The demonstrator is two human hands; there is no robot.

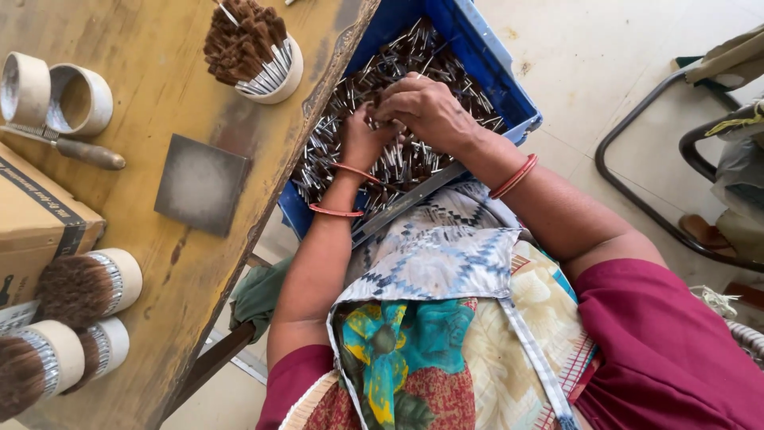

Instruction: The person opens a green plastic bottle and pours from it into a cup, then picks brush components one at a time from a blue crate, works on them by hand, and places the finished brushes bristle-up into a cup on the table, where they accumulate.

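Note:
A blue plastic crate (485, 72) rests on my lap, filled with several small brush heads (406, 48) with brown bristles and silver metal ferrules. My left hand (362, 139) is down in the pile with its fingers closed around some of the brush heads. My right hand (426, 107) lies over the pile just beside it, fingers curled and pinching brush heads where the two hands meet. Both wrists wear red bangles. What exactly sits between the fingertips is hidden.
A worn yellow wooden table (159, 103) stands to the left. It carries a white cup of brush heads (259, 52), two empty white rings (56, 95), a grey square plate (199, 183), a cardboard box (36, 223) and large round brushes (87, 287). A metal chair frame (660, 159) is at right.

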